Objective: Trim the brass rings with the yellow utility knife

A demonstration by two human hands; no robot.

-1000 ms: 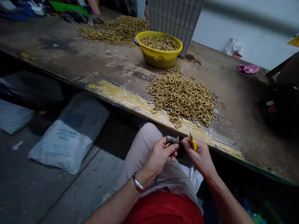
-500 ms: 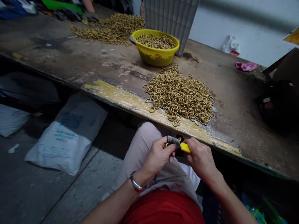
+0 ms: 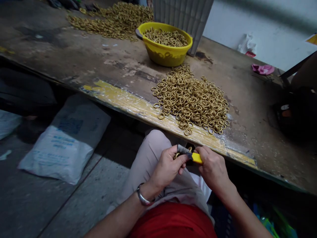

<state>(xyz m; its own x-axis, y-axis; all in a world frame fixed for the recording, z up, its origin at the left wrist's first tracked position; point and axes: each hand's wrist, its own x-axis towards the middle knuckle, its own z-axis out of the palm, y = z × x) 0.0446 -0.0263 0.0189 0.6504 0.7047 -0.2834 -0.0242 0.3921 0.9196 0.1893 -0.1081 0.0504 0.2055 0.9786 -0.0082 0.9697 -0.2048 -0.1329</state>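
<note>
"How were the hands placed?"

"The left hand [image 3: 166, 169] was pinched nearly closed on gold-coloured rings [image 3: 176, 155], a grey tube-like cover [image 3: 182, 149] at its index finger. The right hand [image 3: 215, 168] was curled firmly round a yellow-handled tool [image 3: 197, 158]. How many rings the left held, nobody could tell."

"And which way did the rings lie from them?"

"They sat within the left hand's grip, one ring standing up by the cover's end, between the hands. The left was nearer, for it held them; the right came in from its own side. The tool ran crosswise, its dark tip toward the left thumb. Whether that tip touched metal was hidden."

"What lay further out?"

"The knees were below, and just beyond the hands was the edge of the workbench [image 3: 148, 114]. On it spread a loose pile [image 3: 193, 99], with a yellow bowl [image 3: 165, 54] of rings behind and a second heap [image 3: 116, 21] farther off to the left."

"Had anything changed?"

"In the earliest view the tool pointed upward, its tip apart from the rings; now it was laid over toward them. Half a second before, it had already been there. The loose pile looked the same."
</note>
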